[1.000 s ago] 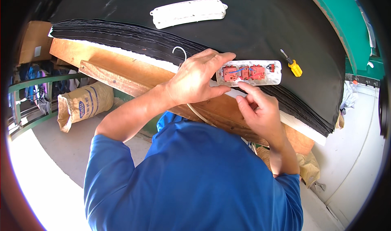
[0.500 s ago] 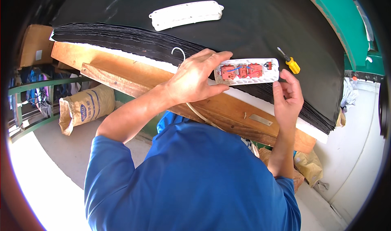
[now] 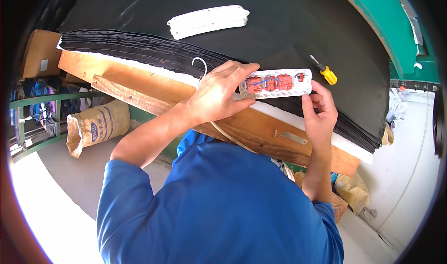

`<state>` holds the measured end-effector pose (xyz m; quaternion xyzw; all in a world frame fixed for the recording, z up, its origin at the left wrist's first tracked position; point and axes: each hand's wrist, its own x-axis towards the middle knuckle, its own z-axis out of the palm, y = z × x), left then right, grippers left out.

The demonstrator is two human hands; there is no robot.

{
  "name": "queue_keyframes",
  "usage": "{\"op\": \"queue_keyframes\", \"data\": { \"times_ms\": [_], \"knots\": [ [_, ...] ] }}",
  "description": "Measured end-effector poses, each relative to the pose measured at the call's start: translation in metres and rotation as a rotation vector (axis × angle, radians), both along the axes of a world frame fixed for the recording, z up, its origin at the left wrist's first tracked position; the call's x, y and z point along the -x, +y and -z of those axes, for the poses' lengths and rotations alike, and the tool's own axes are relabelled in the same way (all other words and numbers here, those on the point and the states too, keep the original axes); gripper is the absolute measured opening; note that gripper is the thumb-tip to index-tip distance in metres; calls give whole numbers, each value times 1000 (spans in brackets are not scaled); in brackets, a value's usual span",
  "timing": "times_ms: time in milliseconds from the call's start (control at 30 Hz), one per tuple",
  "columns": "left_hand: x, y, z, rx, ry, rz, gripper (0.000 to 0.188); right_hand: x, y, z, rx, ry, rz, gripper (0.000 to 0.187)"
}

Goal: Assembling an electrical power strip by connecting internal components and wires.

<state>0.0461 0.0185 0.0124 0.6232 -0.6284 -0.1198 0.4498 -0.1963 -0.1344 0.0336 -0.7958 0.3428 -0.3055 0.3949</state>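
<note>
An opened white power strip point(image 3: 274, 94) is held up over the near edge of the black sheets, its inside facing me. Red socket inserts point(image 3: 269, 83) and a blue wire show within it. My left hand point(image 3: 218, 92) grips its left end, thumb below and fingers above. At the opposite end, the thumb and index finger of my right hand point(image 3: 321, 106) close on the lower right corner. A white cable point(image 3: 224, 132) runs down behind my left hand. The strip's detached white cover point(image 3: 208, 22) lies farther back. To the right lies a yellow-handled screwdriver point(image 3: 324, 70).
A thick stack of black sheets point(image 3: 279, 31) rests on a wooden board point(image 3: 251, 136) in front of me. Green metal framework point(image 3: 396, 36) rises at the far right. A paper sack point(image 3: 100, 124) and a cardboard box point(image 3: 41, 54) are at the left.
My right hand's thumb and index finger have come in slightly onto the power strip's right end. The whole view has shifted a little; the left hand keeps its grip.
</note>
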Motion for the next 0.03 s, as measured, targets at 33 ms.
{"op": "queue_keyframes", "data": {
  "times_ms": [33],
  "knots": [
    [0, 1, 2, -14, -5, -6, 76, 1, -1, -1, 6, 0, 3, 36]
  ]
}}
